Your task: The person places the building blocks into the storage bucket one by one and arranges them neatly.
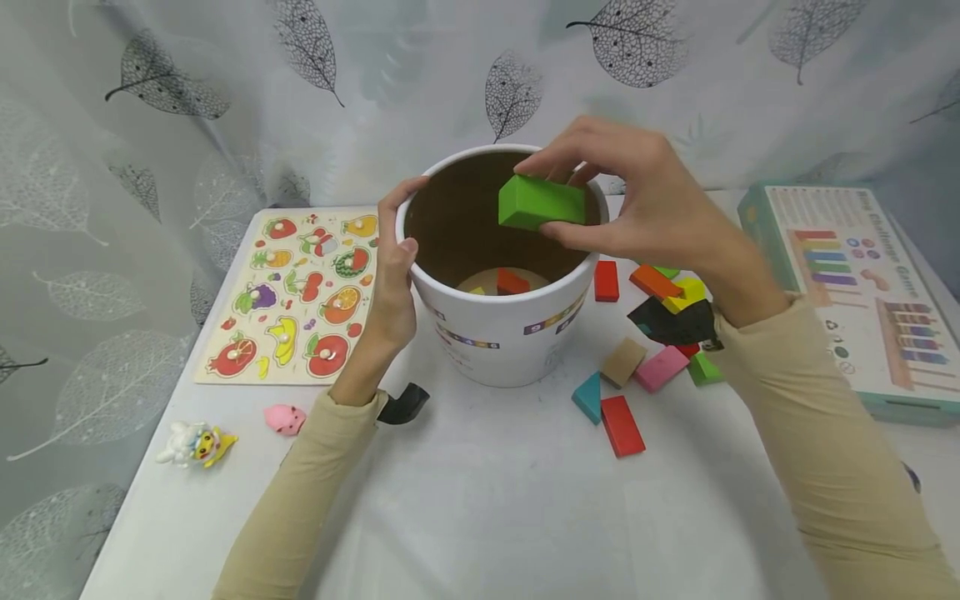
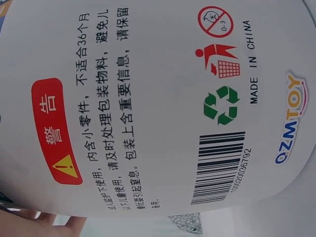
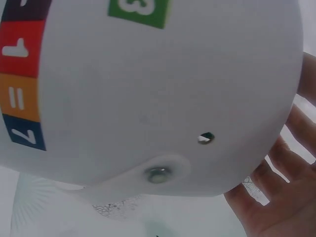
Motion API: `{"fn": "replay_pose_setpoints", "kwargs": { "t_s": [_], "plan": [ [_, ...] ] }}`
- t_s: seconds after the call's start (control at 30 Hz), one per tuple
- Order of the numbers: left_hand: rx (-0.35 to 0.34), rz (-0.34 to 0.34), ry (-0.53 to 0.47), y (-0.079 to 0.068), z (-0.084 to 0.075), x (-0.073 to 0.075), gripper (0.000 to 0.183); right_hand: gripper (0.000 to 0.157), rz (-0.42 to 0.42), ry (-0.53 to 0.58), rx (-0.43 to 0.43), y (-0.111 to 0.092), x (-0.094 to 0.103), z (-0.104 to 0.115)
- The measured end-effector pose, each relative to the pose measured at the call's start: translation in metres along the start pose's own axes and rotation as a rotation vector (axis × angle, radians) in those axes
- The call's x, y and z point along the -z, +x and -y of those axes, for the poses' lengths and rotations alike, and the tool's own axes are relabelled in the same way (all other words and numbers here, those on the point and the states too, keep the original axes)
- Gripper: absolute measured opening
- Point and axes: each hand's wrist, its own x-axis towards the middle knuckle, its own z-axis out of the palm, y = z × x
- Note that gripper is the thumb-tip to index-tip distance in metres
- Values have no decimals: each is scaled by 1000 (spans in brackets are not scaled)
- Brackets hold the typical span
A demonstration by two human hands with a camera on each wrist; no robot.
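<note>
A white bucket (image 1: 517, 333) stands upright on the table, its mouth towards me. My left hand (image 1: 393, 279) grips its left rim, fingers outside and thumb near the edge. Over the right part of the opening, my right hand (image 1: 626, 192) pinches a green block (image 1: 536, 202) between thumb and fingers. Down on the bucket's floor lie a red block (image 1: 512, 281) and part of a yellow one (image 1: 477, 291). The left wrist view is filled by the bucket's printed wall (image 2: 158, 108). In the right wrist view the bucket's side (image 3: 148, 98) hides the green block.
Loose coloured blocks lie right of the bucket, among them a red block (image 1: 622, 426), a teal triangle (image 1: 588, 398) and a pink block (image 1: 662, 368). A boxed game (image 1: 862, 292) lies far right. Leftward are a fruit puzzle board (image 1: 288, 296), a pink pig figure (image 1: 284, 419) and a yellow-and-white figure (image 1: 197, 444).
</note>
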Motion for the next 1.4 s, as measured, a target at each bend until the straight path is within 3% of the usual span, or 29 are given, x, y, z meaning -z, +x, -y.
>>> {"fn": "replay_pose_setpoints", "kwargs": {
  "t_s": [0.37,0.6,0.7,0.87,1.0,1.1,1.2,1.4],
  "plan": [
    [13,5,-7,-1,1,-2,86,51,25,64,-18,-3,-6,-8],
    [-2,4,-32,-1,1,-2,84,43,-17,47,-24,-4,-2,4],
    [-3,7,-33,-1,0,-2,83,45,-21,-11,26,-7,7,12],
    [-8,8,-27,-1,-1,-2,83,55,-23,-88,191,-20,27,10],
    [-11,8,-42,-1,0,-2,80,56,-51,-104,250,-36,33,17],
    [-11,10,-45,0,0,-2,79,53,-44,-90,208,-54,30,30],
    [-12,11,-38,0,0,-3,81,50,0,12,157,-75,23,30],
    [-6,6,-48,1,0,-2,87,43,181,146,5,-115,-6,14]
  ]
}}
